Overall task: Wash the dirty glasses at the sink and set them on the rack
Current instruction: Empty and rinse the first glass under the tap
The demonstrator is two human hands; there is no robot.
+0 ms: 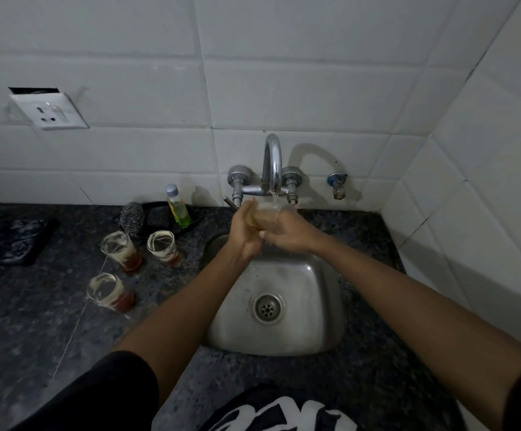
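Observation:
Over the steel sink [309, 334], both my hands hold one clear glass [267, 213] under the water running from the tap [272, 163]. My left hand [244, 234] wraps its left side and my right hand [287, 233] grips it from the right. Three dirty glasses stand on the dark counter left of the sink: one [121, 248] at the back left, one [163, 247] beside it, one [110, 290] nearer to me. Each has a milky film and brown dregs.
A bottle of yellow-green soap [178, 206] and a steel scrubber [132, 217] sit by the wall, left of the tap. A dark tray [10, 241] lies at the far left. A second small tap [337, 185] sticks out of the tiled wall on the right.

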